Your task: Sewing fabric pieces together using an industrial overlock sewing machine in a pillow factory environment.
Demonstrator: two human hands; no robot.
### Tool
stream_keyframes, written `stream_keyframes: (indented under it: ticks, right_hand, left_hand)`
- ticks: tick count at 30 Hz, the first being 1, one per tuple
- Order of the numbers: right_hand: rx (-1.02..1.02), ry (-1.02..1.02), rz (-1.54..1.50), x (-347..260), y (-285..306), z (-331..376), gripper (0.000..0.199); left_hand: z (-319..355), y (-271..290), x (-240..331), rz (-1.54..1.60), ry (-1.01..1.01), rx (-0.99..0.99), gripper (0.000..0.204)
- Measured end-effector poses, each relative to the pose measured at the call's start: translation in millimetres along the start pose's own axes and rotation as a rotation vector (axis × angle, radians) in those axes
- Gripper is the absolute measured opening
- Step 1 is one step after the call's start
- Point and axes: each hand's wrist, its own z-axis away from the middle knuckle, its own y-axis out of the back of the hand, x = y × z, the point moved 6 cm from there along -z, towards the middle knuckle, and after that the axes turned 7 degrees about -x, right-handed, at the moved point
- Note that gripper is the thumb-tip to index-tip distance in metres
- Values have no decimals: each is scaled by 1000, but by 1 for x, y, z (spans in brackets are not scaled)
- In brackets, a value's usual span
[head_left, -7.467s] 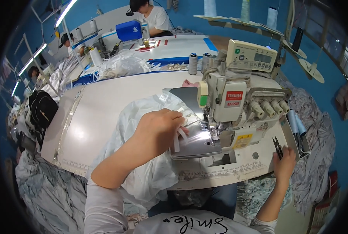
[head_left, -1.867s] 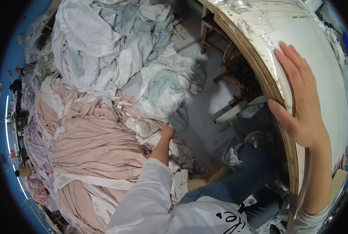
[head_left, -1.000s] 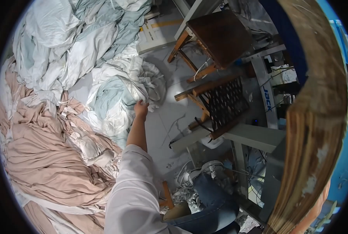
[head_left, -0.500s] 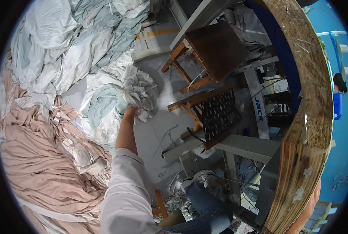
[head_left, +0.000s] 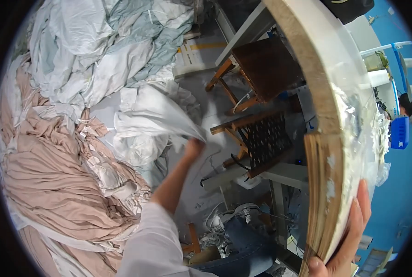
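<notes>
My left hand (head_left: 195, 147) is closed on the corner of a white cloth (head_left: 153, 113). The cloth stretches taut from a crumpled white and pale-green heap on the floor. Motion blurs the hand a little. At the lower right, my right hand (head_left: 346, 244) grips the worn edge of a table (head_left: 323, 184), its thumb on the near side and its fingers along the top. More white and pale-green fabric (head_left: 86, 51) is piled at the upper left. Pink gathered fabric (head_left: 53, 175) lies below it.
Right of my left hand stand a dark-topped wooden stool (head_left: 270, 69) and a folding seat with black woven webbing (head_left: 268, 141). Grey metal table legs (head_left: 280, 173) cross the floor. My jeans-clad leg (head_left: 247, 244) is below. A blue basket (head_left: 400, 131) shows beyond the tabletop.
My left hand has moved right and slightly down, drawing the white cloth out from the heap. My right hand has come into view on the table edge. The view has shifted.
</notes>
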Motion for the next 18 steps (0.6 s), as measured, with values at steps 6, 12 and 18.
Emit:
stream_keyframes:
  ticks: [6,12,18]
  right_hand:
    - [-89,63,-251,-28,30,-9,72]
    - [87,169,-228,-23,47,8,70]
    - [419,103,-197,-23,50,35,37]
  left_hand:
    - [249,-82,124,358,-503,-447,12]
    - [360,-52,171,754,-274,-690,17]
    - [450,30,219,832,-67,-620,32]
